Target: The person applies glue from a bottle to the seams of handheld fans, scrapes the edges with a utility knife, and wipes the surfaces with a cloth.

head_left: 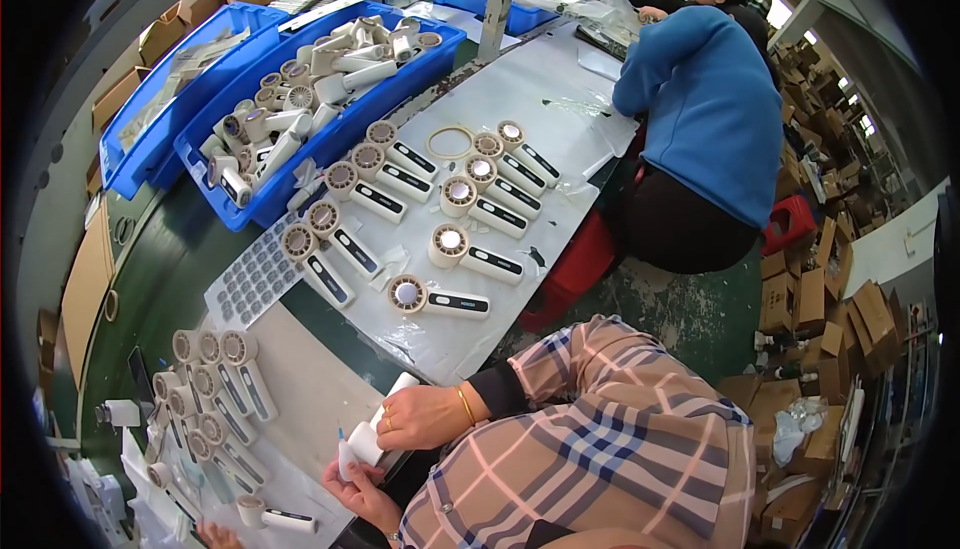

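My right hand (422,417), wearing a ring and a gold bracelet, is closed on a white handheld fan (365,443). Its handle sticks out above my fingers, and its round head points down toward my other hand. Just below, my left hand (360,492) has its fingers closed round a small white bottle-like piece (346,459) with a thin light-blue tip. That piece is right beside the fan's head; whether they touch I cannot tell. Beyond my hands, several white fans with beige round grilles (407,294) lie in rows on the table.
A blue bin (262,211) heaped with fans stands at the far left. A sheet of round stickers (255,274) lies near it. More fans (240,349) rest at the left, where another person's hand (217,535) shows. A co-worker in a blue top (710,99) sits farther along; cardboard boxes (790,299) fill the right.
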The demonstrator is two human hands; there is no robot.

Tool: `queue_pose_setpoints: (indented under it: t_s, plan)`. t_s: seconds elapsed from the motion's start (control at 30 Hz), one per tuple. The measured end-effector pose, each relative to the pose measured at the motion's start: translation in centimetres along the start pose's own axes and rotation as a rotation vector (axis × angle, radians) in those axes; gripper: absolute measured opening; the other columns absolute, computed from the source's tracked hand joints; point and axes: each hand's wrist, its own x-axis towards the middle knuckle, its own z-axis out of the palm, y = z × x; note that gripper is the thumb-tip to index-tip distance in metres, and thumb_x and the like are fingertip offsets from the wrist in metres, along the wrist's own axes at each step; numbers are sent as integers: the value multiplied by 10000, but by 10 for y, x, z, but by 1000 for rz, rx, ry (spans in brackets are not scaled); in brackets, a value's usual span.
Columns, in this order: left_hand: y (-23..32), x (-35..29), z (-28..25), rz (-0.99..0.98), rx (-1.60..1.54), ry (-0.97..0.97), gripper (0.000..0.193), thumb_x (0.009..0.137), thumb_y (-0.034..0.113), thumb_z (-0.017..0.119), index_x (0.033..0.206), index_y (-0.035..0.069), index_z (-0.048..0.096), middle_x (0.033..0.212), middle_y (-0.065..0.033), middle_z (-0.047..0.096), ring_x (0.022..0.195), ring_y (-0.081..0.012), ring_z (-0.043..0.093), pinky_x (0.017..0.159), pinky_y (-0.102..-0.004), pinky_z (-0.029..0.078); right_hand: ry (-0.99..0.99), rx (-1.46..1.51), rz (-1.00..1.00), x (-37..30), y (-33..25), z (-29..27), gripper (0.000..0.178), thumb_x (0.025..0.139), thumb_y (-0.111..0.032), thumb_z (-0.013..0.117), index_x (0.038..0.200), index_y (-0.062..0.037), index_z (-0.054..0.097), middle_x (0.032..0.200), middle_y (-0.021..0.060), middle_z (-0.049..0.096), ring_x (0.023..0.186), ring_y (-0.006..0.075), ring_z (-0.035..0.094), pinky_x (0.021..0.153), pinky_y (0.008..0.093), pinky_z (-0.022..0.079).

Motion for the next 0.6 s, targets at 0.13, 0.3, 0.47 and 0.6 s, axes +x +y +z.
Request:
queue_pose_setpoints:
  t_s: [0.13,0.3,0.47,0.6]
  plan:
    - [2,-3,1,-6,-9,20,256,1094,240,556,1247,60,457,874,-62,629,667,-86,553,625,-211,454,-9,55,7,-1,-2,0,147,859,-177,643,830,-52,570,782,113,634,739,314,669,707,424,515]
    - [-4,6,25,130,-16,254,276,1101,250,540,1257,44,444,957,-91,663,752,-108,582,675,-243,491,-34,54,14,1,0,-3,136,849,-161,639,854,-41,576,787,118,630,725,315,664,683,415,524]
    - [7,29,54,160,-139,393,293,1112,265,506,1267,28,431,1037,-125,669,832,-155,597,759,-289,518,-19,-22,6,4,3,-3,125,845,-144,618,888,-35,576,786,103,613,708,285,658,652,394,527]
    - [3,40,47,90,-131,343,292,1113,253,485,1285,24,428,1021,-128,650,875,-181,604,823,-310,519,-40,-31,12,11,4,2,131,842,-148,621,881,-37,565,775,108,609,704,287,663,633,405,529]
